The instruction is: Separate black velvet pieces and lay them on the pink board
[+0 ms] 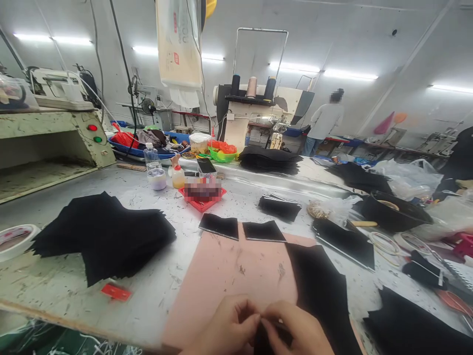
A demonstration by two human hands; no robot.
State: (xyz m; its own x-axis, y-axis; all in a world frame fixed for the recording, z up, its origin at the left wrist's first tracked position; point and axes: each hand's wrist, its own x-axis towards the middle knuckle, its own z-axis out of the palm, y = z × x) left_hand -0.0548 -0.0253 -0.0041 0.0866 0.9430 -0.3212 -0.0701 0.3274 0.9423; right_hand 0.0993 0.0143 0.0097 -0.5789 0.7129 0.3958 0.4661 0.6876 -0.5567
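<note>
At the bottom centre, my left hand (233, 323) and my right hand (295, 325) meet, with fingertips pinched on a small black fabric piece (263, 340) partly hidden by the fingers. Beneath them lies a pink sheet (229, 271). Two small black pieces with pale lower edges, a left one (220, 225) and a right one (263, 230), rest at its top edge. A larger black cut piece (321, 281) lies over its right side.
A stack of black fabric (103, 231) is on the left, near a tape roll (16, 240) and a red object (116, 292). Behind stand a red tray (202, 203), bottles (178, 177) and a sewing machine (266, 106). More black pieces (410, 325) lie right. A person (324, 121) stands farther back.
</note>
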